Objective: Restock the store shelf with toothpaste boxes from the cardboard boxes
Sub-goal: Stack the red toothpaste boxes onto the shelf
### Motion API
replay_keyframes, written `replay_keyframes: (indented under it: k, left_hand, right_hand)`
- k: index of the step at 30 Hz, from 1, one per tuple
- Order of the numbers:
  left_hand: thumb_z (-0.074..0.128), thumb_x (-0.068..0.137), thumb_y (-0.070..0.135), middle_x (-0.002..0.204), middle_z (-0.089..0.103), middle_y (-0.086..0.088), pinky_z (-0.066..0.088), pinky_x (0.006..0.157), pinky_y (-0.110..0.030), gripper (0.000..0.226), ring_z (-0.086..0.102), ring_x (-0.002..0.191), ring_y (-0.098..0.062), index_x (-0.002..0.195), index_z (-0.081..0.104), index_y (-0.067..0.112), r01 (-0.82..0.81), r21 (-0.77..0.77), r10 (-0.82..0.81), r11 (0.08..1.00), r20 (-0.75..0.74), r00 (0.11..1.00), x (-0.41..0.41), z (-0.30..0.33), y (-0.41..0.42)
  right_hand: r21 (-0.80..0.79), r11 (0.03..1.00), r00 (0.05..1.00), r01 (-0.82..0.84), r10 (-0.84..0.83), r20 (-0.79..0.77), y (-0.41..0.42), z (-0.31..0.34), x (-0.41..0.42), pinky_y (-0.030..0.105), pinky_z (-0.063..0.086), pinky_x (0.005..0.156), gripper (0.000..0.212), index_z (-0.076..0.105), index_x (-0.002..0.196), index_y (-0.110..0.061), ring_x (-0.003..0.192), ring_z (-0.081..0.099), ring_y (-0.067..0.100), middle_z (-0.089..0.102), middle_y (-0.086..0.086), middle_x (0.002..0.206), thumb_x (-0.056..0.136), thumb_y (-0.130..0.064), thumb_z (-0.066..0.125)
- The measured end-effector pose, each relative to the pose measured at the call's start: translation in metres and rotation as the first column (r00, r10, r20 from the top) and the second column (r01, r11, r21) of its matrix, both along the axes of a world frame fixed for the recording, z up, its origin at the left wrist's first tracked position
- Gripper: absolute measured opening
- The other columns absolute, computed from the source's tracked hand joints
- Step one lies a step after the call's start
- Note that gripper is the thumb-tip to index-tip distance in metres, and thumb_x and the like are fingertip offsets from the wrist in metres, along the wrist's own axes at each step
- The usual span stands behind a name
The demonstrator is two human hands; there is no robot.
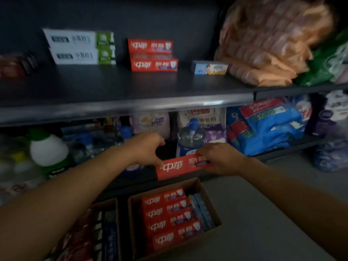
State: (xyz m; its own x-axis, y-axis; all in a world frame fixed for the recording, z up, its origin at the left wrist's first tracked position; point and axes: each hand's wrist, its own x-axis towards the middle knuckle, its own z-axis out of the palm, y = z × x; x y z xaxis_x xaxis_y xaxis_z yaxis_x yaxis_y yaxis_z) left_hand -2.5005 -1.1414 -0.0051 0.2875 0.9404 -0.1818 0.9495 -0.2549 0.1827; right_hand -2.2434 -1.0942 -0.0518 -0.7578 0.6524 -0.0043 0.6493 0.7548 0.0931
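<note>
I hold a red toothpaste box (178, 167) level in front of the lower shelf, above the cartons. My left hand (148, 147) pinches its left end and my right hand (218, 157) grips its right end. Below it an open cardboard box (211, 204) on the floor holds several red toothpaste boxes (169, 219) and a few blue ones (202, 210). A second cardboard box (111, 208) to its left holds dark and red boxes. On the upper shelf (122, 85) stand two stacked red toothpaste boxes (153, 55), two white-green boxes (81, 47) and a small blue box (210, 67).
A large orange bag (267, 44) and green packs (323, 63) fill the upper shelf's right end. The lower shelf carries a white bottle with a green cap (49, 149), a pump bottle (190, 138) and blue packs (269, 127). Grey floor (273, 213) lies to the right.
</note>
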Motion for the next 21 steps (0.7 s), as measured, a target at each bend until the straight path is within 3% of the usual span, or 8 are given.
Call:
replay_keyframes:
  k: [2,6,11,14,21]
  left_hand:
    - [0.079,0.071,0.044,0.120,0.063,-0.005,0.050,0.091,-0.039,0.060,0.058,0.107,-0.020,0.119,0.061,0.014,-0.011,0.068,0.012,0.998,-0.017,1.000,-0.006,0.039,-0.004]
    - [0.079,0.072,0.041,0.127,0.060,-0.001,0.046,0.096,-0.032,0.065,0.054,0.114,-0.019,0.128,0.058,0.016,-0.017,0.207,0.022,0.978,-0.019,1.000,-0.017,0.115,-0.011]
    - [0.082,0.071,0.034,0.130,0.059,-0.002,0.046,0.096,-0.026,0.072,0.058,0.113,-0.016,0.133,0.053,0.011,-0.064,0.292,0.047,0.954,0.063,0.997,-0.030,0.189,-0.005]
    - [0.084,0.068,0.033,0.129,0.061,-0.002,0.047,0.098,-0.032,0.074,0.059,0.111,-0.019,0.132,0.055,0.011,-0.097,0.316,0.073,0.944,0.088,0.993,-0.038,0.221,0.008]
    - [0.081,0.072,0.036,0.126,0.061,0.002,0.046,0.097,-0.031,0.071,0.058,0.110,-0.015,0.133,0.054,0.014,-0.172,0.266,0.135,0.949,0.150,0.979,-0.054,0.247,0.047]
  right_hand:
    - [0.100,0.995,1.000,-0.003,0.003,0.001,-0.002,0.040,-0.003,0.032,0.048,0.081,0.047,0.053,0.124,-0.021,0.107,0.060,0.023,0.062,0.003,0.119,0.084,-0.043,0.062]
    - [0.299,0.952,0.997,-0.059,0.073,-0.035,0.000,0.113,-0.008,0.033,0.052,0.069,0.051,0.062,0.110,-0.017,0.091,0.066,0.027,0.068,0.005,0.103,0.076,-0.053,0.052]
    - [0.477,0.878,0.996,-0.030,0.067,-0.061,0.019,0.184,-0.022,0.036,0.051,0.066,0.041,0.058,0.107,-0.018,0.090,0.065,0.029,0.065,0.004,0.100,0.072,-0.038,0.065]
    - [0.586,0.809,0.994,-0.030,0.084,-0.065,0.034,0.210,-0.033,0.035,0.051,0.062,0.039,0.061,0.101,-0.015,0.083,0.065,0.029,0.065,0.005,0.092,0.069,-0.033,0.072]
    - [0.706,0.707,0.986,-0.032,0.139,-0.095,0.080,0.229,-0.058,0.035,0.051,0.060,0.046,0.062,0.098,-0.010,0.074,0.064,0.030,0.065,0.009,0.087,0.060,-0.026,0.083]
